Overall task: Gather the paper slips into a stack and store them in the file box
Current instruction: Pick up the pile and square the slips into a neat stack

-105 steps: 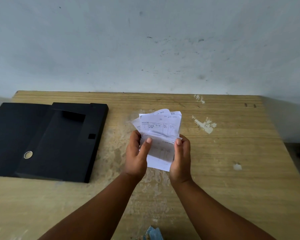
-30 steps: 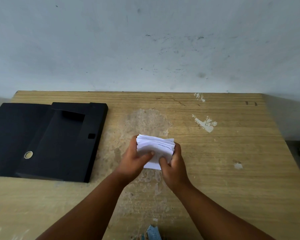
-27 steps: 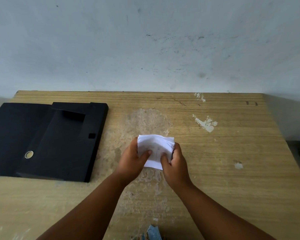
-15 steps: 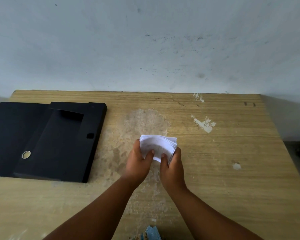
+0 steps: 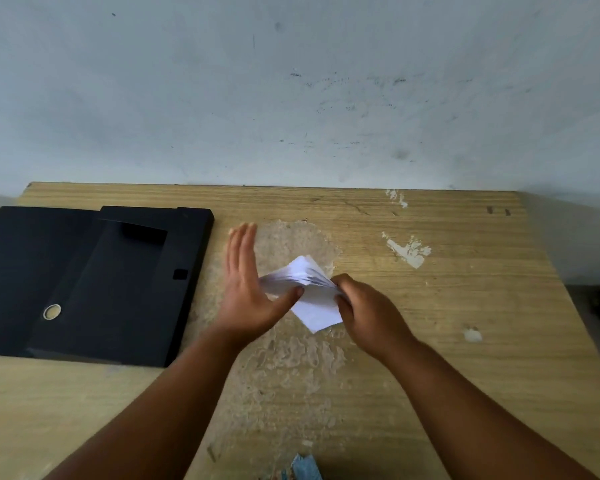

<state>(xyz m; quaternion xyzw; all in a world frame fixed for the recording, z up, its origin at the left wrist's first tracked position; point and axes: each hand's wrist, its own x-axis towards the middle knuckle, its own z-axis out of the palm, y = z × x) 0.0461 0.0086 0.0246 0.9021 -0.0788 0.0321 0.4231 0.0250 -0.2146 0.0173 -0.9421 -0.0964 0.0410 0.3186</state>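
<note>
A white stack of paper slips (image 5: 305, 289) is held just above the middle of the wooden table (image 5: 465, 306). My right hand (image 5: 368, 306) is closed around the stack's right end. My left hand (image 5: 250, 289) is flat with fingers straight and together, its palm against the stack's left edge and its thumb under the papers. The black file box (image 5: 125, 282) lies open on the table's left side, a hand's width left of my left hand, with its lid spread out to the left.
A pale wall (image 5: 291, 98) rises right behind the table's far edge. The tabletop has a worn patch under my hands and chipped white spots (image 5: 407, 249) to the right. A bit of blue material (image 5: 303, 467) shows at the near edge.
The fanned slips were squared into a compact stack. The stack has turned to a diagonal, my left hand has let go of its grip and flattened against the left edge, and my right hand holds on.
</note>
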